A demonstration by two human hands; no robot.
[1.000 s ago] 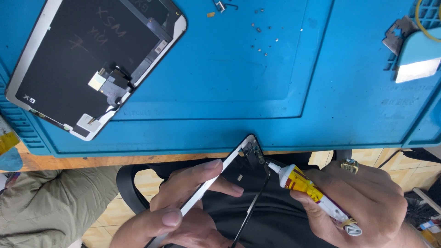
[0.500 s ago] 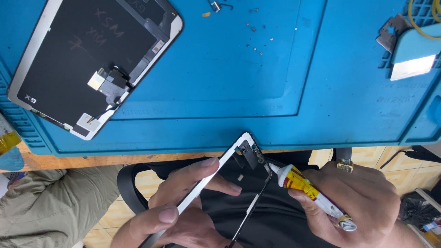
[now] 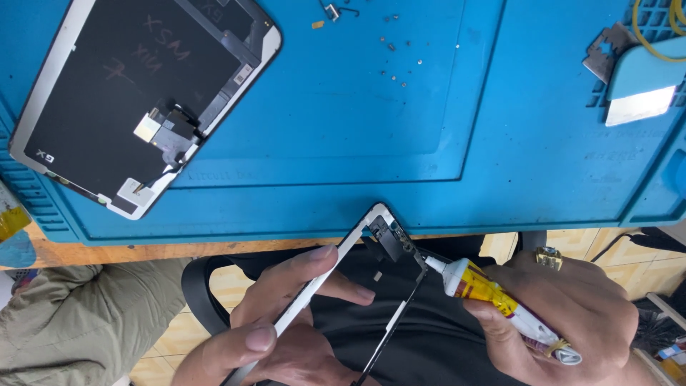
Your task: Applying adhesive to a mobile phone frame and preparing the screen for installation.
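My left hand [image 3: 286,322] grips a phone frame [image 3: 371,236] by its long silver edge, holding it tilted below the table's front edge. My right hand [image 3: 572,322] holds a small yellow-and-white glue tube [image 3: 486,289], with the white nozzle touching the frame's top edge near a small black part. A detached phone screen [image 3: 121,93] lies face down on the blue work mat [image 3: 429,164] at the far left, its flex cables showing.
Several tiny screws [image 3: 396,68] are scattered on the mat's middle back. A blue wedge-shaped tool and a metal plate [image 3: 629,71] sit at the back right. The wooden table edge [image 3: 143,250] runs under the mat. Black chair and tiled floor lie below.
The view has shifted slightly. The frame and the glue tube stay together, with the nozzle still at the frame's top edge.
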